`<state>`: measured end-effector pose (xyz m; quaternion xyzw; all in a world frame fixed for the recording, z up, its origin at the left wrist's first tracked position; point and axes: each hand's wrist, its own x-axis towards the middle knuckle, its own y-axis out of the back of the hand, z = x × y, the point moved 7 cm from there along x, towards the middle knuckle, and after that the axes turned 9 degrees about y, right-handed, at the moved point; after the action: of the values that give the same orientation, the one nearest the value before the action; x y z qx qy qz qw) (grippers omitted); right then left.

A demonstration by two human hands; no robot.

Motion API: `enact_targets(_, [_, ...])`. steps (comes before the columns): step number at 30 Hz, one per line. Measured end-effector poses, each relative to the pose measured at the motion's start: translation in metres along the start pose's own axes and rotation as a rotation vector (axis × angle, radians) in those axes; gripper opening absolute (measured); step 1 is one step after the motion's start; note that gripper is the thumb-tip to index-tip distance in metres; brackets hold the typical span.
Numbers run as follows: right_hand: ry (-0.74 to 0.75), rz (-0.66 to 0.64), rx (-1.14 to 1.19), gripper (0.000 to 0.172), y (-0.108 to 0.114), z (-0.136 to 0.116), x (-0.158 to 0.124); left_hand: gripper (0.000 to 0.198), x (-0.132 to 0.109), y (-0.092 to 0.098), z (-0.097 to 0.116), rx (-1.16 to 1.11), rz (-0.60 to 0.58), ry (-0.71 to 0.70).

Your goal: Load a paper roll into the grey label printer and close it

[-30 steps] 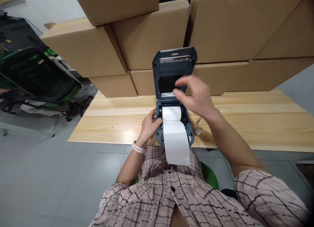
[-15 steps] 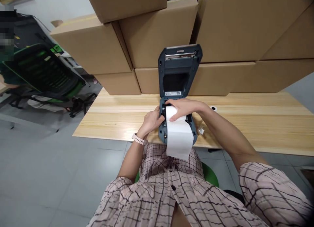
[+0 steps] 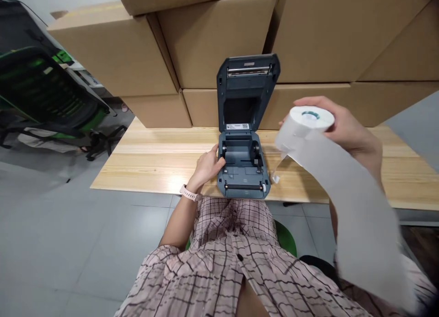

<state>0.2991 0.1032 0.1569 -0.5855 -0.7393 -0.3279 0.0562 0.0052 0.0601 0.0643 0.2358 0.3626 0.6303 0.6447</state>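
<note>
In front of me stands a dark blue-grey label printer (image 3: 244,177), its lid (image 3: 247,93) tipped up and back. Its roll bay shows bare, with two black roll holders and a black roller near the front edge. My left hand (image 3: 207,168) grips the printer's left side, thumb over the rim. Up at the right, clear of the printer, my right hand (image 3: 353,129) is closed around a white label roll (image 3: 291,129) with a bluish core. From the roll a long loose strip of labels (image 3: 360,216) curves down toward my right arm, blurred at its end.
Cardboard boxes (image 3: 219,47) are stacked along the back of the wooden table (image 3: 137,161). A small crumpled white scrap (image 3: 275,178) lies right of the printer. At the left stands a green and black office chair (image 3: 44,93); grey floor shows below the table.
My right hand has lifted the label roll out of the printer and carried it up and right, its strip trailing. My left hand stays at the printer's left side.
</note>
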Motion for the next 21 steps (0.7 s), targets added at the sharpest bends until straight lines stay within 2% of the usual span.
enact_targets(3, [-0.059,0.005,0.035,0.070,-0.008,0.020,0.007,0.062,0.001,-0.001,-0.001,-0.012,0.006,0.002])
enact_targets(6, [-0.146,-0.034,0.096,0.065,-0.015,0.051,0.032,0.062,0.002,-0.001,-0.002,-0.030,0.005,0.000])
enact_targets(11, [-0.268,-0.086,0.105,0.079,-0.019,0.112,0.060,0.063,0.001,-0.001,-0.001,-0.048,-0.005,-0.003])
enact_targets(15, [-0.263,-0.120,0.034,0.075,-0.025,0.143,0.058,0.064,0.002,-0.002,-0.002,-0.049,-0.008,0.003])
enact_targets(21, [-0.326,-0.167,0.041,0.077,-0.044,0.167,0.048,0.064,0.003,-0.002,-0.003,-0.052,-0.004,0.006])
